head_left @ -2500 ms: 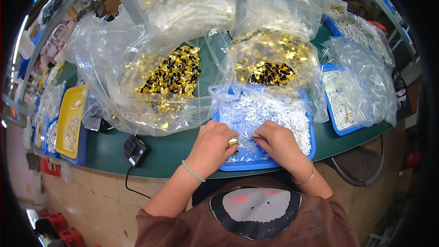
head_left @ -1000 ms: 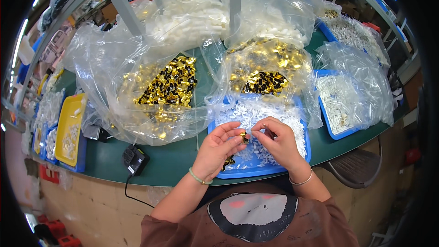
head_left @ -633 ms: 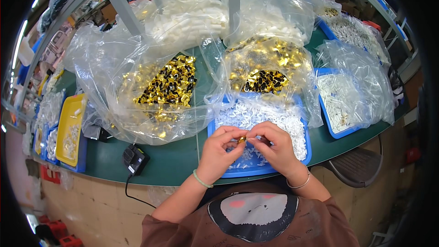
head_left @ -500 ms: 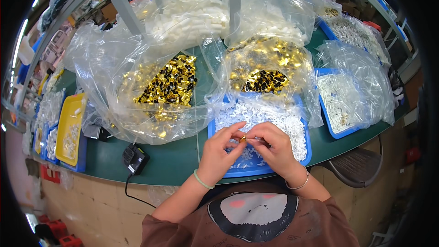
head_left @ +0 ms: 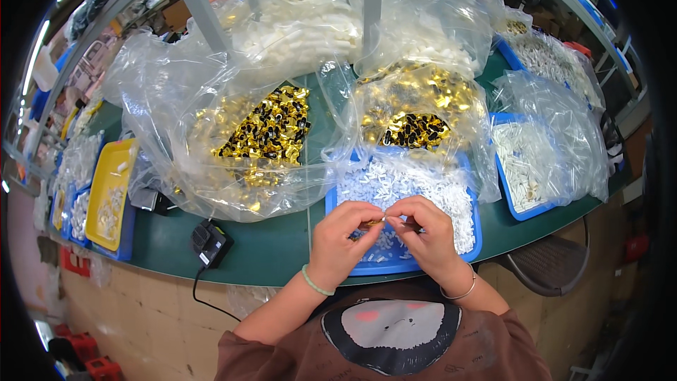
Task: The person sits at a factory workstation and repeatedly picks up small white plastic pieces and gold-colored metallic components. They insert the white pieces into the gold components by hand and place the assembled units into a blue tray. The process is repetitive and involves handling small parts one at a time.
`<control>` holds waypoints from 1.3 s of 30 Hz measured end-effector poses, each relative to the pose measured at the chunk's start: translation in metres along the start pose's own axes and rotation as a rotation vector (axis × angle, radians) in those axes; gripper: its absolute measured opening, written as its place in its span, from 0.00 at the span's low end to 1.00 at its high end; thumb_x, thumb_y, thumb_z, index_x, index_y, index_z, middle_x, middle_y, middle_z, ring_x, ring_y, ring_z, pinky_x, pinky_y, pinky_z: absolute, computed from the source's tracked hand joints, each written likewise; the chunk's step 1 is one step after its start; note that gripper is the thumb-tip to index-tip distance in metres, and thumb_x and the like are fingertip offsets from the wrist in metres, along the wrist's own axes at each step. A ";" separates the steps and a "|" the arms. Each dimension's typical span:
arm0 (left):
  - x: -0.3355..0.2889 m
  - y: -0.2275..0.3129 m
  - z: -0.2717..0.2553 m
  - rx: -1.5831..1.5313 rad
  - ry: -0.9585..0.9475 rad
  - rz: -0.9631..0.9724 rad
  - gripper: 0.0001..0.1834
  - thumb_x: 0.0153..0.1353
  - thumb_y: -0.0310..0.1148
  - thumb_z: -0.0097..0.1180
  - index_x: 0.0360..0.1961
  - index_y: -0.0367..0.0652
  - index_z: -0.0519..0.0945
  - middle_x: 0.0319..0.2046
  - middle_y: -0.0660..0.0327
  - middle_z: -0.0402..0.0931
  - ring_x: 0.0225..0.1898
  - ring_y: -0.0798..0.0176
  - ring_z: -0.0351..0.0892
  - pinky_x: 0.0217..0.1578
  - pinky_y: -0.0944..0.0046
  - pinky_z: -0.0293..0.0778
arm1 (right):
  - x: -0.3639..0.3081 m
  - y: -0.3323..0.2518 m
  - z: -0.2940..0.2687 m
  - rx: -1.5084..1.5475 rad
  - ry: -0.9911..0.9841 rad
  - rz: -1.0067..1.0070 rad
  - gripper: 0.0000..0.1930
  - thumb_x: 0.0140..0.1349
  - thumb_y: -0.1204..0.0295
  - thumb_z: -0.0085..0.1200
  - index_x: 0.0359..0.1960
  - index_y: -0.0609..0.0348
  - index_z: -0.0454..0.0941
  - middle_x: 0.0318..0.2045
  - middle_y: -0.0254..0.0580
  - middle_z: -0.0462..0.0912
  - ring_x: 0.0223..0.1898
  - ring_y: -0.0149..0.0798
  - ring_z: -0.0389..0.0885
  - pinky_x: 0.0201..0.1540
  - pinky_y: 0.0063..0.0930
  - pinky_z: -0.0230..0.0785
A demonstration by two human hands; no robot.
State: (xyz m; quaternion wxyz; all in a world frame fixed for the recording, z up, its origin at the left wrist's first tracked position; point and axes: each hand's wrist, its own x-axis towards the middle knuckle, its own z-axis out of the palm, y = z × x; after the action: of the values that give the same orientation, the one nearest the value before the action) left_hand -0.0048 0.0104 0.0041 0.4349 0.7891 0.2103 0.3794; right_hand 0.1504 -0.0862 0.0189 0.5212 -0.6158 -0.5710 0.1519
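My left hand point(head_left: 340, 238) is closed in a pinch on a small gold shiny piece point(head_left: 372, 223), mostly hidden by the fingers. The fingertips of my right hand point(head_left: 429, 231) meet it, pinched around a tiny white piece point(head_left: 385, 219) at the point where the hands touch. Both hands are held over the near part of a blue tray point(head_left: 477, 233) filled with small white plastic pieces point(head_left: 402, 180). Beyond the tray, a clear bag point(head_left: 423, 85) lies open on gold and black caps point(head_left: 416, 130).
A larger bag point(head_left: 162, 134) of gold and black caps point(head_left: 271, 127) lies left. White parts point(head_left: 296, 46) fill bags behind. A blue tray point(head_left: 525, 212) of white tubes stands right, a yellow tray point(head_left: 106, 236) left. A black adapter point(head_left: 209, 242) sits by the green table's point(head_left: 282, 264) edge.
My hands have come slightly lower, with their fingertips closer together. A tiny white piece now shows between them, and the gold piece lies more within my left fingers.
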 end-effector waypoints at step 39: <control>0.001 0.005 0.003 -0.605 0.112 -0.472 0.16 0.65 0.21 0.58 0.54 0.32 0.77 0.45 0.58 0.81 0.46 0.70 0.80 0.51 0.68 0.78 | 0.002 0.006 -0.007 -0.271 -0.025 -0.149 0.13 0.54 0.82 0.60 0.43 0.58 0.82 0.36 0.45 0.83 0.35 0.46 0.84 0.36 0.33 0.78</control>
State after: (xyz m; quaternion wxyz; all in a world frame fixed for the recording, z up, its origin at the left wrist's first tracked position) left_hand -0.0023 0.0071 0.0074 0.7113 0.5331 0.2881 0.3561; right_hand 0.1601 -0.0868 0.0176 0.4362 -0.6343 -0.6369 0.0420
